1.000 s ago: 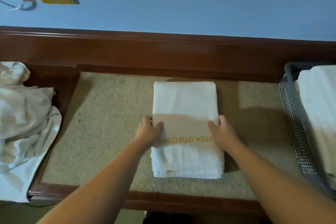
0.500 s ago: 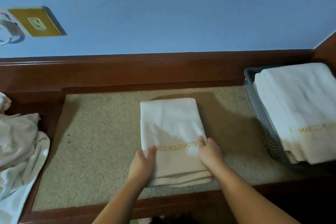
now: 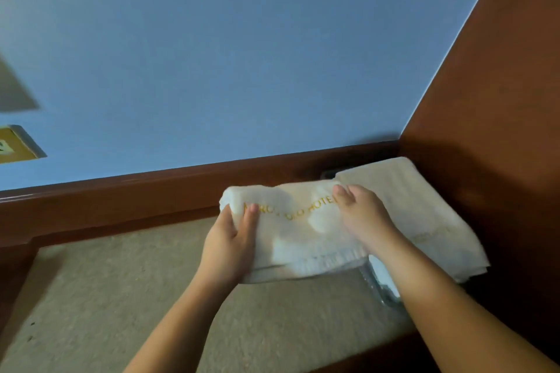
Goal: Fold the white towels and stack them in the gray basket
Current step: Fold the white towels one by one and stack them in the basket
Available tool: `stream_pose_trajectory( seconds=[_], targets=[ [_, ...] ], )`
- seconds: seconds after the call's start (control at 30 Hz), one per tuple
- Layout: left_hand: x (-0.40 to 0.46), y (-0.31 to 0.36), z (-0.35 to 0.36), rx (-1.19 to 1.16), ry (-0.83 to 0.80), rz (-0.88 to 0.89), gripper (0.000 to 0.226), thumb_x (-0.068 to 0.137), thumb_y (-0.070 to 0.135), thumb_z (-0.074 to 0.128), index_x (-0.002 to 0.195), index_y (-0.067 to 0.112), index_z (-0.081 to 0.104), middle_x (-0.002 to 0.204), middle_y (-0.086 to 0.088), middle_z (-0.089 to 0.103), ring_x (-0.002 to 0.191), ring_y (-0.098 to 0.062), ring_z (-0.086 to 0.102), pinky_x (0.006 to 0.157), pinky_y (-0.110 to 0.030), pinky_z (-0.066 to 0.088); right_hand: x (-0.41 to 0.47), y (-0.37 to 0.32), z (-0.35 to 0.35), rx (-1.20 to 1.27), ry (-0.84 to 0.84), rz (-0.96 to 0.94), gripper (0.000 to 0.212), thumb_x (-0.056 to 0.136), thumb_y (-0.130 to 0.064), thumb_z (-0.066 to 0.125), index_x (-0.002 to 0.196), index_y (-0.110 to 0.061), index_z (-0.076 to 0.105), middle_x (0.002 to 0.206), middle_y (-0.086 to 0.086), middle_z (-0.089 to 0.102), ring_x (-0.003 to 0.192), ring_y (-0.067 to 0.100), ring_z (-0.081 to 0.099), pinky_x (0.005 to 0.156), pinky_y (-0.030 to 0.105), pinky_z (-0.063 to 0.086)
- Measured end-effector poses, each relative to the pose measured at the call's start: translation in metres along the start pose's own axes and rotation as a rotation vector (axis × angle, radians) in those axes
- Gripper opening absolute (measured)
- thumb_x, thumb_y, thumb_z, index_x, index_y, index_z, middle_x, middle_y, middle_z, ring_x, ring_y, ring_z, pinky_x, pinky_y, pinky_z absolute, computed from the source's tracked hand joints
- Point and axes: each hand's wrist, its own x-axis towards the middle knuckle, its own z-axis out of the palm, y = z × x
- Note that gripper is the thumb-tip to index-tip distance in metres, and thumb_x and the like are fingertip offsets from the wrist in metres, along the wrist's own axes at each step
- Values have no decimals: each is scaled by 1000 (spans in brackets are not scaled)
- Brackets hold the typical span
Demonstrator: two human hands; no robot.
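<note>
Right of centre, both hands pinch folded white hotel towel beside basket stack; sagging middle risks unfolding.

both hands gripping folded towel, beside basket stack

Single head cam, looked forward-down, tilted right toward corner; close over tabletop, wall filled upper frame.

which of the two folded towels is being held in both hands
The left folded towel with the clear gold hotel lettering, gripped by the left hand and right hand; the right towel lies untouched.
</note>
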Motion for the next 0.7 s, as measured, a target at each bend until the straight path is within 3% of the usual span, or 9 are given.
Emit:
stream_pose_trajectory(
  seconds=[0.1,0.2,0.27,0.37,0.43,0.5,0.6,0.7],
  targets=[
    [2,54,51,-156,1,145,28,102,53,54,114,30,65,102,14,75,96,-1,71,86,-35,57,30,15,-76,17,146,-100,45,106,-43,48,77,-9,49,70,4,57,72,27,54,66,40,37],
    [3,98,106,-275,-27,232,25,102,47,55,121,32,62,107,22,73,99,5,69,83,-21,54,55,36,-144,-6,233,-189,42,107,-39,50,78,-9,49,69,2,57,65,16,51,64,37,38],
    [3,115,145,-330,-70,239,27,101,49,54,123,33,59,109,24,72,101,6,68,84,-19,54,69,60,-177,-28,261,-201,40,107,-38,50,82,-7,51,71,5,59,66,15,53,64,31,41],
    [-1,114,203,-332,-149,185,30,100,55,52,127,41,54,112,27,70,103,7,67,86,-19,52,84,110,-201,-42,281,-176,40,107,-37,51,80,-7,49,68,5,54,65,20,50,62,38,39],
    [-5,97,240,-280,-214,127,30,99,59,51,128,53,48,115,34,67,105,10,65,85,-12,49,92,149,-200,-38,253,-109,40,107,-35,51,77,-9,46,65,0,50,63,17,48,60,37,37],
    [-13,72,272,-209,-310,45,27,102,56,51,127,57,42,115,37,66,110,5,64,86,-15,48,97,194,-186,-80,164,9,36,107,-35,50,80,-11,49,73,0,58,73,23,57,64,38,37],
    [-29,30,304,-59,-477,-50,38,103,47,56,133,51,32,122,27,60,122,-12,62,93,-24,45,94,252,-154,-110,-3,281,28,107,-32,49,103,-7,60,112,21,68,110,37,64,82,36,41],
    [-41,8,312,8,-499,-96,48,93,58,67,132,48,42,113,31,64,115,-2,63,87,-15,45,76,275,-135,-65,0,404,28,109,-33,45,104,-6,55,117,27,65,113,42,62,81,36,39]
  ],
)
